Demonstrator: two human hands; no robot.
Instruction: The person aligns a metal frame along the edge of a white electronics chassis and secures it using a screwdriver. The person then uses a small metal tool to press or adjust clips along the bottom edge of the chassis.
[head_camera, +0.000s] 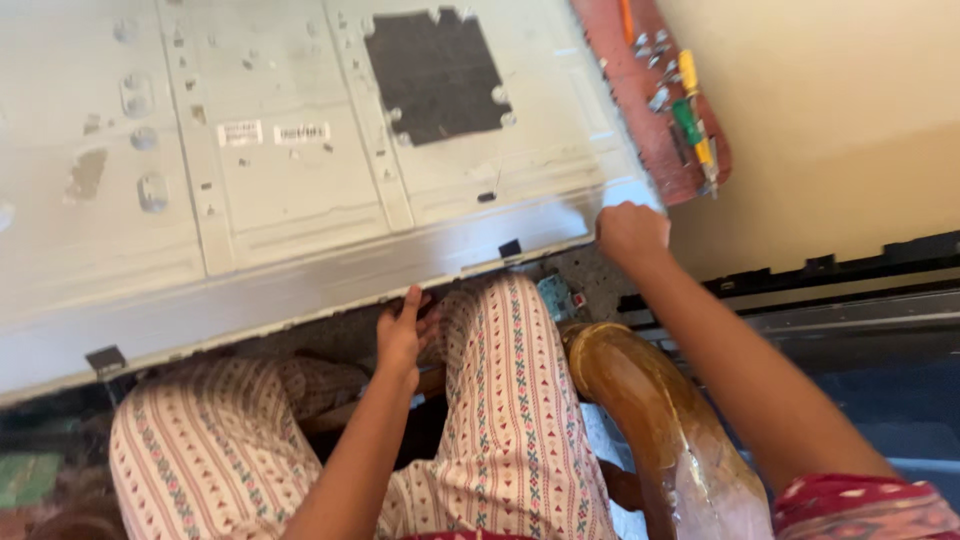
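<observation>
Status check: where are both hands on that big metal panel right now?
Left hand under panel front edge. Right hand gripping its corner. Screwdrivers beside, clear.

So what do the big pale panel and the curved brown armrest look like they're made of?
The panel, gripped along its near edge by the left hand and the right hand, looks like painted sheet metal: flat, matte off-white, with stamped ribs and holes. The armrest looks like varnished wood: glossy brown with bright highlights.

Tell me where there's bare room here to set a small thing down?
The tan surface right of the red tray is bare. The grey metal panel is mostly free between its labels and the dark patch. Crowded: the tray's screwdrivers and the panel's near edge, where left hand and right hand grip.
</observation>
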